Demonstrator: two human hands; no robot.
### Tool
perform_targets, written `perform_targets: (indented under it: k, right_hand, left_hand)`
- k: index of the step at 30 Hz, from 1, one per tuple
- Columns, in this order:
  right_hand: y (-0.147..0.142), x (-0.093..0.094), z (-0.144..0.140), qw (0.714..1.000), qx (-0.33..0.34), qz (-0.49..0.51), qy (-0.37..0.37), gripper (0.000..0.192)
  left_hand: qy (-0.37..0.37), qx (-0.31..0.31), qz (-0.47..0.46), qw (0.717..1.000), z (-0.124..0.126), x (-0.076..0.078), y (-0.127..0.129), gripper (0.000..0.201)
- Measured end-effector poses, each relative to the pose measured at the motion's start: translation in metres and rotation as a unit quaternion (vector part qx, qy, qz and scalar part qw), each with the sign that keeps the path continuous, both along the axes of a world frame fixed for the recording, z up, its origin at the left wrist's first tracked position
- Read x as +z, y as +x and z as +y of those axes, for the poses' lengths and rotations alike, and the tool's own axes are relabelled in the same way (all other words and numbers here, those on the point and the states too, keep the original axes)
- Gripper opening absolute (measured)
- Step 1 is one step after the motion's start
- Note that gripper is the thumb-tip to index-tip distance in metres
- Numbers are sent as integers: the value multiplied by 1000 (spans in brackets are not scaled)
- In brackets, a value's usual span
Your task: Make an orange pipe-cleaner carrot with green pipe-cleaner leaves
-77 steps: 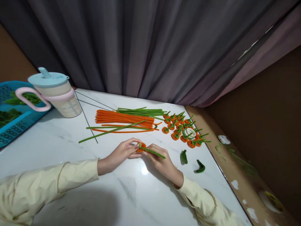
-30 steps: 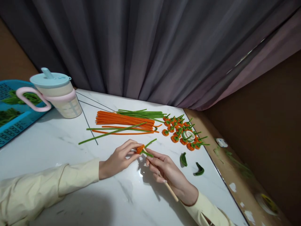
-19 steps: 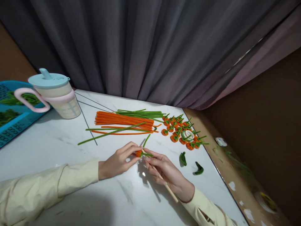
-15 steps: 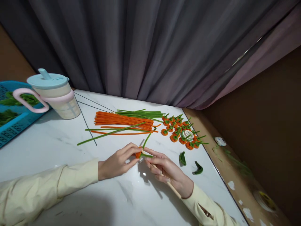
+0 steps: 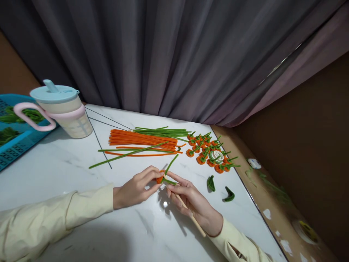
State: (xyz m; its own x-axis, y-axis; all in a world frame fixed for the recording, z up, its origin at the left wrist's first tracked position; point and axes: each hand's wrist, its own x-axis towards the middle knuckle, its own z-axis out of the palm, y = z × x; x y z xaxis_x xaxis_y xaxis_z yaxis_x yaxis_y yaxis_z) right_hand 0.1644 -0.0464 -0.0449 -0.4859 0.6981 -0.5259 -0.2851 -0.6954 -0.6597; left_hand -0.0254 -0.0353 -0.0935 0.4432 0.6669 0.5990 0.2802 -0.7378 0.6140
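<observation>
Your left hand [image 5: 136, 187] pinches the small coiled orange chenille bud [image 5: 160, 178] between thumb and fingertips, closed tight on it, while your right hand [image 5: 191, 200] meets it from the opposite side, fingers closed around a thin pale wooden stick [image 5: 188, 213] that runs back along the palm toward the wrist, its tip right at the bud. From the pinch a fuzzy green pipe-cleaner stem [image 5: 171, 164] angles up and away, and a shorter green end pokes toward your right fingers. By the look of it, you are in the middle of wrapping or shaping the green stem about the stick at the base of the orange coil; the next move would call for a steady pinch on the bud and a tight turn of the wire, since the soft pile slips and the thin core bends easily. Beyond your fingertips lies a sheaf of long straight orange pipe cleaners [image 5: 141, 139], with a thinner bundle of long green pipe cleaners [image 5: 163, 131] on its far side and a few loose green ones crossing it. Further out past your right hand sits a cluster of finished orange buds with green stems [image 5: 207, 153], with a small white ring-shaped roll [image 5: 217, 156] among them. Just beside your right hand, two short curled green chenille pieces [image 5: 211, 183] rest on the glossy white marbled tabletop [image 5: 81, 174]. Well away past your left hand stands a beige plastic cup with a pale blue spouted lid and pink handle [image 5: 62, 109], next to a blue perforated plastic basket [image 5: 11, 145].
</observation>
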Motion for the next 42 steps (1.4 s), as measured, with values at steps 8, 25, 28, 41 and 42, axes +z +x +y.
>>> perform_targets:
  k: [8,25,28,41,42]
  right_hand:
    - [-5,-2,-8,997,-28,-45,57,67]
    - [-14,-9,-15,974,-9,-141,177,37]
    - [-16,-8,-17,967,-5,-169,191,37]
    - [-12,-1,-11,963,39,-186,194,65]
    - [-11,-1,-11,960,46,-190,199,62]
  left_hand:
    - [5,19,-7,1000,1,1,2,23]
    - [-68,11,-63,996,-3,-2,4,21]
    - [-96,17,-72,993,-3,-1,6,16]
    - [-195,13,-67,978,-3,6,7,14]
    - [-199,16,-68,977,-3,6,8,13]
